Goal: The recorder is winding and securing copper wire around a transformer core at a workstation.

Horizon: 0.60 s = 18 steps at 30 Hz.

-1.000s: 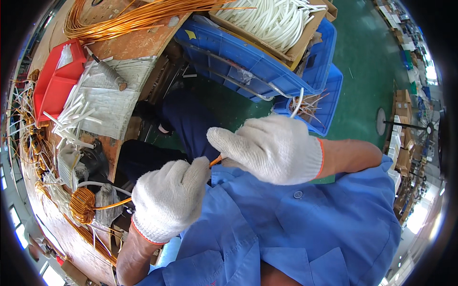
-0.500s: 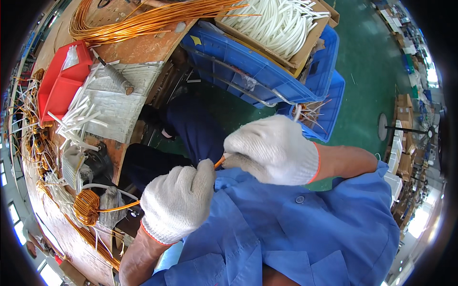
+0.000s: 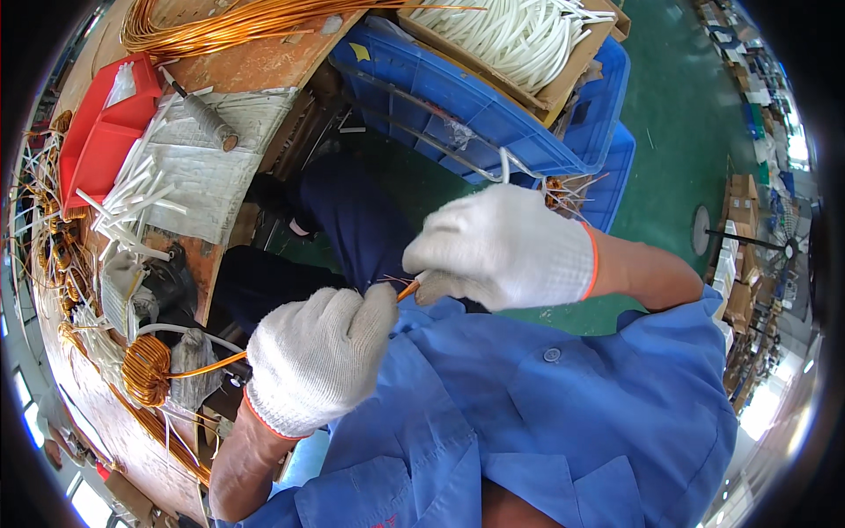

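My left hand (image 3: 321, 352), in a white knit glove with an orange cuff, is closed around a copper wire lead (image 3: 209, 364). The lead runs left to a wound copper coil (image 3: 146, 370) at the table edge. Past my left thumb its orange end shows, with a few fine strands sticking out. Fingers of my gloved right hand (image 3: 506, 251) are pinched just beyond that end, on a white sleeve. A length of white sleeve (image 3: 504, 165) rises behind the right hand; the part inside the glove is hidden.
On the table at left are a red bin (image 3: 101, 132), cut white sleeves (image 3: 132, 207), a wrapped rod (image 3: 207, 119) and a copper wire bundle (image 3: 229, 33). Beyond my hands stands a blue crate (image 3: 422, 97) under a carton of white tubes (image 3: 528, 44). A fan (image 3: 788, 249) stands right.
The right hand has shifted slightly up and left, and more white sleeve shows above it. Loose strands at the lead's end are now visible. The left hand keeps its hold.
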Each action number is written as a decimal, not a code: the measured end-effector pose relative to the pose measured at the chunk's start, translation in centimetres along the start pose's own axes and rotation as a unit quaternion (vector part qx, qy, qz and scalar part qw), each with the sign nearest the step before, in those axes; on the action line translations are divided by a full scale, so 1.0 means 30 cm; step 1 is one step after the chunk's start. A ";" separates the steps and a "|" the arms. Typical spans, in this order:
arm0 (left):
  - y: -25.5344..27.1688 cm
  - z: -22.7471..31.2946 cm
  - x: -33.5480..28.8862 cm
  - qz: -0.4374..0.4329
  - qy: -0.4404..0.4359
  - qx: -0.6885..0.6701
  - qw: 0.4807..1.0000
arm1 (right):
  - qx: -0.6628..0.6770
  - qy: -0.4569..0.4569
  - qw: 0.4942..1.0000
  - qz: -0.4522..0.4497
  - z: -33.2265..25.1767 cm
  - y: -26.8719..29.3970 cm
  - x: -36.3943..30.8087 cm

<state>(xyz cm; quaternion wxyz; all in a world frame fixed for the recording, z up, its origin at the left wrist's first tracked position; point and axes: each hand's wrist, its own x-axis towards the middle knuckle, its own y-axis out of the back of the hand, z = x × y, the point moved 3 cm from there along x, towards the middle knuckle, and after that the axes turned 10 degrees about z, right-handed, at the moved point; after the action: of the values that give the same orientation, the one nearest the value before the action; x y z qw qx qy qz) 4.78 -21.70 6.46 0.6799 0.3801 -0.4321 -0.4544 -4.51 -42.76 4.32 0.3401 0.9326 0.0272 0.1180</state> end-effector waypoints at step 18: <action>0.100 -0.068 -0.058 -0.100 0.094 -0.039 0.990 | 0.062 -0.066 0.987 -0.131 -0.026 -0.181 0.016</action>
<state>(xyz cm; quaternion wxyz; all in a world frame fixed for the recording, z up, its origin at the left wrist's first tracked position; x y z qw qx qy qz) 7.17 -18.90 8.09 0.6829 0.4354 -0.3081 -0.4993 -4.06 -38.03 1.49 0.2952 0.9460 0.1340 0.0091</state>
